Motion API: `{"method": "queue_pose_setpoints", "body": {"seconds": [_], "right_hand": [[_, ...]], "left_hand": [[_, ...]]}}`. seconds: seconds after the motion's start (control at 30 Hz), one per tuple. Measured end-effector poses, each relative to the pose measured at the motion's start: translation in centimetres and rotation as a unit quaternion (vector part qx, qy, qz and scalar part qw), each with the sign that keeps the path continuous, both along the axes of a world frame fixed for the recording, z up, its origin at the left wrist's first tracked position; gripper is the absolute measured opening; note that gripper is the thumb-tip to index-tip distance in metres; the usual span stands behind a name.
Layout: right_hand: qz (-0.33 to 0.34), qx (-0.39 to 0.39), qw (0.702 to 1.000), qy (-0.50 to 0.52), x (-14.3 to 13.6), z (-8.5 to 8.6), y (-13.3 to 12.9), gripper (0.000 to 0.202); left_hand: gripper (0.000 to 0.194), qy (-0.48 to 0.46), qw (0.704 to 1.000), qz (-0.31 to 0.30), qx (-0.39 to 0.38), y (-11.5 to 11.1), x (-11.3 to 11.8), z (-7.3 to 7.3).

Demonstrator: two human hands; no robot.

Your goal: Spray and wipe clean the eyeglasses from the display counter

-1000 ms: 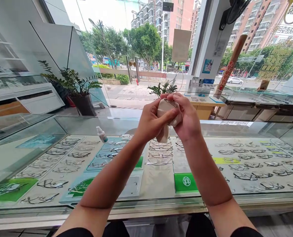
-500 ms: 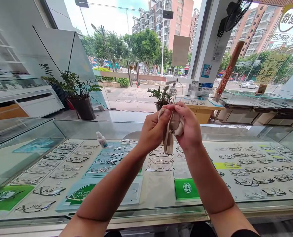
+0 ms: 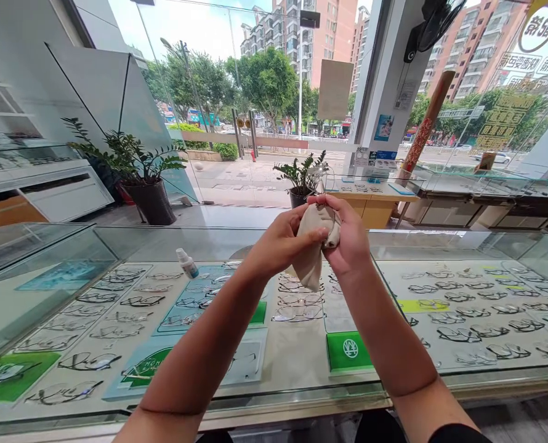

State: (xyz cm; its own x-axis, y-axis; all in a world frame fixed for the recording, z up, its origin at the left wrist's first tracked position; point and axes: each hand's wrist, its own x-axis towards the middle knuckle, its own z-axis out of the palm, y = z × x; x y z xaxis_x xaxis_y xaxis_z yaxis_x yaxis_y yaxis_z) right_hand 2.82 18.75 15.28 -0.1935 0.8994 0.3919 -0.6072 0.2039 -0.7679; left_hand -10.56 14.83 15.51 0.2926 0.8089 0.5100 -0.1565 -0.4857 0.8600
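Note:
Above the glass display counter, both my hands are raised close together around a beige cleaning cloth [image 3: 309, 271]. My left hand [image 3: 281, 246] is closed on the cloth, its thumb pressed flat across the front and the loose end hanging below. Fingers curled, my right hand [image 3: 353, 237] grips a pair of thin-rimmed glasses [image 3: 333, 214] from the right side. Most of the glasses are covered by the cloth and fingers; a rim edge shows, and thin wire parts rise above the fingertips.
Under the counter glass lie rows of eyeglasses [image 3: 459, 334] and a green box [image 3: 348, 352]. A small white spray bottle [image 3: 188, 263] stands left of my hands. Beyond the counter are potted plants [image 3: 151, 200], a wooden table [image 3: 378, 209] and large windows.
My left thumb has moved down and right across the cloth, which now covers more of the lens. The cloth's hanging end has spread wider. The view has shifted slightly.

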Motion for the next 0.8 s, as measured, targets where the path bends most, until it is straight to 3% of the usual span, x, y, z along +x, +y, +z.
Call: {"method": "queue_pose_setpoints", "body": {"seconds": [0.1, 0.37, 0.63, 0.8], "right_hand": [[-0.021, -0.017, 0.998, 0.049, -0.9, -0.1, -0.7, 0.019], [-0.011, 0.020, 0.999, 0.048, -1.6, 0.1, -2.1, 0.017], [-0.007, 0.021, 0.998, 0.054, -2.0, 0.3, -2.9, 0.013], [-0.001, 0.002, 0.998, 0.066, -1.3, 0.8, -2.6, 0.009]], "left_hand": [[0.041, -0.022, 0.997, 0.067, 0.030, 0.3, 1.2, -0.6], [0.042, -0.096, 0.973, 0.196, 0.069, 0.3, 3.1, -1.5], [0.046, -0.141, 0.956, 0.244, 0.077, -0.2, 4.1, -1.9], [0.055, -0.127, 0.970, 0.196, 0.068, 0.3, 3.3, -1.6]]}}
